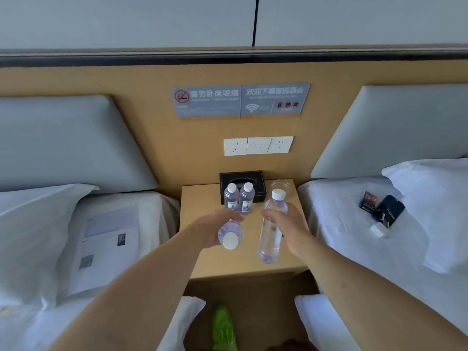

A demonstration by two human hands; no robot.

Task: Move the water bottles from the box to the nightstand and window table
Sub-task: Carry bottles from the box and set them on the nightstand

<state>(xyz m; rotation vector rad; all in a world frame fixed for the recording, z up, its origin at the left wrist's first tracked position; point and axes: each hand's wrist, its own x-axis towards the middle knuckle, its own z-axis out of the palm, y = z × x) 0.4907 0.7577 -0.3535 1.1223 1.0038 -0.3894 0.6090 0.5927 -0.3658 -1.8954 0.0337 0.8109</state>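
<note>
I see two beds, the left bed (76, 236) and the right bed (367, 224), flanking the nightstand (202, 262), and both hands hang over its top. My right hand (283, 224) wraps a bottle (271, 236) whose long axis runs away from me, cap toward the wall, base low near the front edge. My left hand (215, 230) curls round a second bottle (230, 235), cap pointing up at the camera. Two placed bottles (239, 198) stand upright at the back, touching the tissue box (243, 183); a cup (279, 185) sits right of them. I judge the bare front half the landing spot, with the left hand nearer the standing pair.
</note>
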